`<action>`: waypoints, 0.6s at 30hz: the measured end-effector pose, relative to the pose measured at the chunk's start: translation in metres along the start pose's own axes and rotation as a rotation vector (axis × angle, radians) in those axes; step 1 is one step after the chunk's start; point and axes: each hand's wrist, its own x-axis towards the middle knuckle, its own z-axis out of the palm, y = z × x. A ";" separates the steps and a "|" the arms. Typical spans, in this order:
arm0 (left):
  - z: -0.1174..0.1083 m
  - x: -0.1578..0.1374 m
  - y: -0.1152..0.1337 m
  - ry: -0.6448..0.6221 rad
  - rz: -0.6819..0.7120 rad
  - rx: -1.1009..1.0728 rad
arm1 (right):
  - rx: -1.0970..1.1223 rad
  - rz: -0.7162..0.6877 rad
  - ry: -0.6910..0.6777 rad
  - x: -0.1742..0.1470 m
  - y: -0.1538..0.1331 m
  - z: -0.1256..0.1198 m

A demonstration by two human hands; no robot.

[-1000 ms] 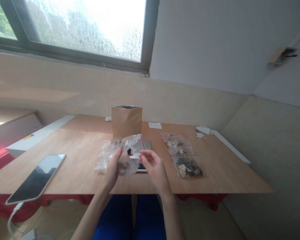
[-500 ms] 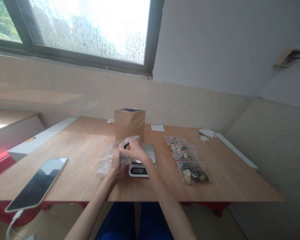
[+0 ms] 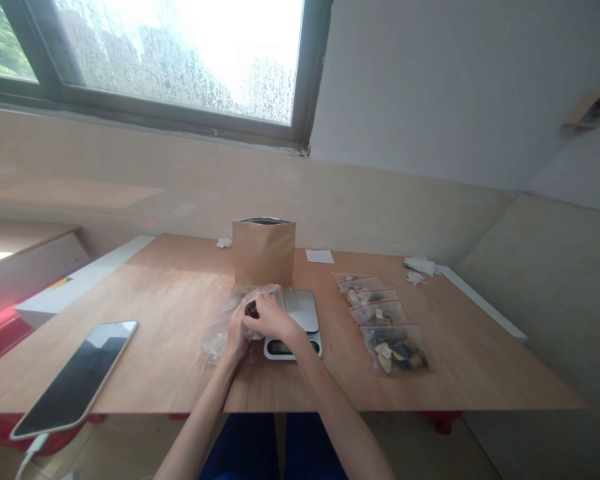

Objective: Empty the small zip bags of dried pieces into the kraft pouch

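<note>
Both my hands are closed around a clear plastic zip bag [image 3: 276, 291] above the left side of a kitchen scale [image 3: 303, 308]. My left hand [image 3: 237, 333] grips its left side. My right hand [image 3: 270, 316] is curled at the bag's mouth, fingertips against a small dark brown piece [image 3: 252, 309]; whether that lies inside the bag is unclear. More crumpled clear bags [image 3: 215, 340] lie under and beside my left hand. Behind the scale a brown kraft pouch [image 3: 264, 253] stands upright with its top open. My right forearm partly covers the scale's display.
Several filled zip bags [image 3: 397, 350] overlap in a row on the right of the table [image 3: 160, 373]. A phone [image 3: 75, 380] with a cable lies at the left front edge. White paper [image 3: 319, 256] and crumpled tissue [image 3: 421, 266] lie at the back, near the wall.
My hands and the zip bag have come slightly lower, and the dark piece shows more clearly between them. The whole view has shifted a little.
</note>
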 end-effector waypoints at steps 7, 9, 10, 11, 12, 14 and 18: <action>-0.002 0.000 0.000 -0.036 0.035 0.094 | 0.006 0.000 0.065 0.009 0.005 0.006; -0.001 -0.001 0.000 -0.023 0.017 0.111 | 0.065 0.045 0.136 0.009 0.005 0.011; -0.001 -0.002 0.000 -0.018 0.002 0.119 | 0.094 0.059 0.166 0.008 0.005 0.013; 0.000 -0.002 0.001 -0.013 -0.009 0.127 | 0.121 0.076 0.196 0.007 0.005 0.015; 0.000 -0.003 0.002 -0.010 -0.013 0.133 | 0.141 0.097 0.221 0.006 0.005 0.016; 0.002 -0.004 0.004 -0.008 0.005 0.136 | 0.162 0.142 0.253 0.004 0.004 0.017; 0.004 -0.006 0.008 0.025 -0.011 0.072 | 0.245 0.173 0.312 0.001 0.002 0.014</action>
